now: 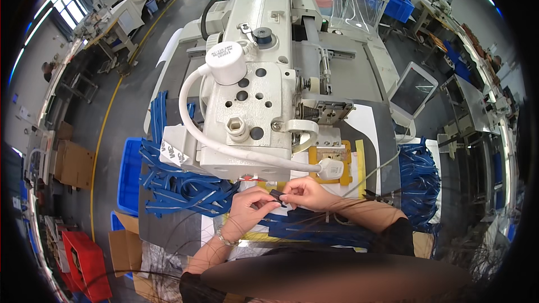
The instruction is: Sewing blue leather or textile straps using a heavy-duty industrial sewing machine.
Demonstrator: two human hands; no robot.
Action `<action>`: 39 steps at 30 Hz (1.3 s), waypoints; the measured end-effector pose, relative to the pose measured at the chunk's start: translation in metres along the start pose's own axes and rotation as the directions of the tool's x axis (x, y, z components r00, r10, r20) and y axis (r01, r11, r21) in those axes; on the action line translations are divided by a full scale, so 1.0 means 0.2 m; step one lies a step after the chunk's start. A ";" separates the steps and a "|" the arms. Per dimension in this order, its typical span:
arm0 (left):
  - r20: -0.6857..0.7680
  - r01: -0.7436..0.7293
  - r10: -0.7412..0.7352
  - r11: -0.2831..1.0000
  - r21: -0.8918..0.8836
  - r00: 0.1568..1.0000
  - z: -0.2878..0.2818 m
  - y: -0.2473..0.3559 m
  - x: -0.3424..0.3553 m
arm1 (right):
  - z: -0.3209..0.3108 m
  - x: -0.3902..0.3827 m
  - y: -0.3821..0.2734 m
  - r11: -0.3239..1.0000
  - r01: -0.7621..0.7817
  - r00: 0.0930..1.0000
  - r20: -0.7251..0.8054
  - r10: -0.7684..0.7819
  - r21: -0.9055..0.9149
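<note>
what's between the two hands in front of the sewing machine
In the head view, a small dark piece sits between the left hand and right hand; both pinch it at their fingertips.

both forearms come in from the lower edge and are bare from the elbows down to the hands. the left hand [250, 205] has a thin metal bracelet [223, 240] round the wrist, silvery and made of small links or beads; which of the two cannot be told. the right hand [306, 192] wears nothing on its wrist. higher up the right arm sits the edge of a dark, near-black sleeve [400, 234], pushed up about the elbow. no rings can be made out on the fingers at this size.
</note>
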State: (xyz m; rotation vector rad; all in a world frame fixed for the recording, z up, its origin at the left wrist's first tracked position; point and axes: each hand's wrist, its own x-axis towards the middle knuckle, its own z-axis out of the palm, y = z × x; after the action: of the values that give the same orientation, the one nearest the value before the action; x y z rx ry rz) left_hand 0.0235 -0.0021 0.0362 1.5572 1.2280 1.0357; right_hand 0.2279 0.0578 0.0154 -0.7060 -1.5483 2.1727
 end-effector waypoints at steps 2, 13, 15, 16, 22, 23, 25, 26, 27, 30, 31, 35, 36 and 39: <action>-0.029 -0.016 0.017 1.000 0.023 0.999 0.01 -0.01 0.00 | 0.01 0.00 0.00 1.000 -0.002 1.000 -0.004 0.002 -0.019; -0.081 0.096 -0.102 0.993 -0.074 0.991 0.00 -0.04 0.02 | 0.03 0.00 0.03 1.000 0.018 1.000 -0.022 -0.019 -0.011; -0.074 0.128 -0.137 0.985 -0.117 0.988 0.01 -0.05 0.01 | 0.02 0.00 0.04 1.000 -0.003 1.000 -0.019 0.003 -0.001; -0.067 0.157 -0.170 0.975 -0.159 0.983 0.02 -0.06 0.01 | 0.02 0.00 0.04 1.000 -0.024 1.000 -0.015 0.025 0.008; -0.171 0.119 -0.158 0.969 -0.215 0.973 0.04 -0.10 0.00 | 0.02 0.01 0.04 0.981 -0.055 0.998 -0.017 0.060 0.186; -0.170 0.120 -0.158 0.969 -0.215 0.973 0.04 -0.09 0.00 | 0.02 0.01 0.03 0.981 -0.055 0.998 -0.018 0.060 0.187; -0.170 0.128 -0.174 0.960 -0.248 0.970 0.04 -0.08 0.01 | 0.04 0.01 0.02 0.992 0.019 1.000 -0.002 -0.019 0.125; -0.168 0.129 -0.174 0.960 -0.248 0.970 0.03 -0.09 0.01 | 0.04 0.01 0.03 0.992 0.019 1.000 -0.004 -0.019 0.126; -0.132 0.154 -0.185 0.964 -0.217 0.974 0.02 -0.09 0.00 | 0.04 0.01 0.04 0.991 0.038 0.999 -0.019 -0.036 0.127; -0.084 0.182 -0.198 0.969 -0.169 0.977 0.01 -0.08 0.00 | 0.05 0.02 0.05 0.990 0.035 0.999 -0.043 -0.029 0.137; -0.075 0.184 -0.197 0.971 -0.153 0.978 0.01 -0.07 0.00 | 0.05 0.02 0.05 0.990 0.012 0.999 -0.049 -0.005 0.143; -0.077 0.185 -0.193 0.978 -0.100 0.978 0.02 -0.05 0.00 | 0.06 0.01 0.06 0.985 0.031 0.998 -0.062 -0.021 0.170; -0.087 0.187 -0.195 0.978 -0.094 0.977 0.02 -0.06 0.00 | 0.06 0.01 0.05 0.986 0.030 0.997 -0.073 -0.019 0.163; -0.113 0.162 -0.164 0.986 -0.029 0.980 0.02 -0.05 0.00 | 0.06 0.02 0.06 0.988 0.048 0.995 -0.089 -0.036 0.144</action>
State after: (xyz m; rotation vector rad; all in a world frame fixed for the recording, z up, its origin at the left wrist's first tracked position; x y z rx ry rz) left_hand 0.0259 -0.0017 0.0259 1.3725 1.3954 1.0384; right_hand 0.2176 0.0465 0.0074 -0.7037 -1.3335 2.1688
